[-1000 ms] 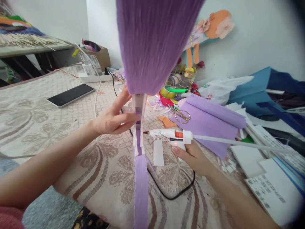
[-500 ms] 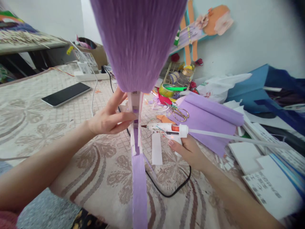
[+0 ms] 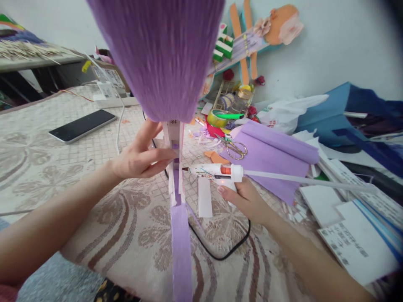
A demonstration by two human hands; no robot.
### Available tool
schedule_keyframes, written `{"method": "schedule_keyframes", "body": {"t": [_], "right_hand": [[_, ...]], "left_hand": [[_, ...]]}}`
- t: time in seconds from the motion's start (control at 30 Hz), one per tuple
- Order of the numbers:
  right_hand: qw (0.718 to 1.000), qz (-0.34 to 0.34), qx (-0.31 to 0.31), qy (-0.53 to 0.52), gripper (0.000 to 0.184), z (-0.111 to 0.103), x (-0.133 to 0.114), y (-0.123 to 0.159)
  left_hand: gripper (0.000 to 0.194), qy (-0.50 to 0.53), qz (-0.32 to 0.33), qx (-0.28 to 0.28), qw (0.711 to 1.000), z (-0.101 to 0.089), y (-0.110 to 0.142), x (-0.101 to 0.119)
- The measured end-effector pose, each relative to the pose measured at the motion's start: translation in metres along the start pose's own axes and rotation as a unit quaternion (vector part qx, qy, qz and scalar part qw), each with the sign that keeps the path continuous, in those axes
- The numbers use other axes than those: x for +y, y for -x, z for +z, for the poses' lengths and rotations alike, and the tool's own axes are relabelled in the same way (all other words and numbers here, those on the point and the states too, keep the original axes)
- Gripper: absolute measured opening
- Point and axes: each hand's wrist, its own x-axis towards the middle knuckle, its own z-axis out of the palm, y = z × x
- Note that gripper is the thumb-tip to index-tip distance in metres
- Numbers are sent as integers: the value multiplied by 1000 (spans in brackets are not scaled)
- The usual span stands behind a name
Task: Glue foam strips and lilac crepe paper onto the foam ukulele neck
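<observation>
My left hand [image 3: 143, 153] grips a narrow white card frame [image 3: 174, 134] by its left side, with some fingertips hidden behind it. Above the frame rises a large piece covered in purple crepe paper [image 3: 160, 63], cut off by the top of the view. A lilac paper strip [image 3: 181, 247] runs from the frame's lower end towards me. In my right hand [image 3: 245, 197] is a white hot glue gun [image 3: 217, 172], its nozzle at the frame's right edge just below my left fingers. A long glue stick [image 3: 299, 180] sticks out of its back.
Gold-handled scissors [image 3: 236, 150] rest on purple crepe paper [image 3: 270, 155] to the right. A white card strip [image 3: 205, 199] lies below the glue gun, near a black cord [image 3: 217, 256]. A phone [image 3: 82, 126] lies at left. Yellow tape [image 3: 218, 118] and a blue bag [image 3: 327, 113] are farther back.
The whole scene has shifted slightly left in the view. The purple piece leans a little more to the left at its top. Both hands keep their holds, and the nozzle stays by the frame.
</observation>
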Motion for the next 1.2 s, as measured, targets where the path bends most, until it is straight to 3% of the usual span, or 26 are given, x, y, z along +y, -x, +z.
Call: {"method": "schedule_keyframes", "body": {"t": [0.23,0.4,0.53,0.67,0.73,0.9,1.07,1.2], "right_hand": [[1000,1,3,-14,40,0,-1,3],[999,1,3,-42,31,0,-3,9],[998,32,24,-57,35,0,2,22],[984,123,129,-10,39,-1,26,34],[977,132,160,53,38,-1,40,37],[973,123,169,102,30,-1,60,39],[968,126,175,127,44,3,62,47],[970,112,166,138,45,3,64,59]], "left_hand": [[37,18,9,6,1000,-1,-7,-1],[36,23,-3,8,1000,0,-5,0],[41,19,-2,5,1000,1,-1,0],[39,9,-21,21,999,3,1,1],[40,6,-31,32,999,5,1,3],[48,14,-84,32,996,7,-4,12],[59,14,-88,35,995,10,-6,17],[75,-15,-134,17,991,12,0,19]]}}
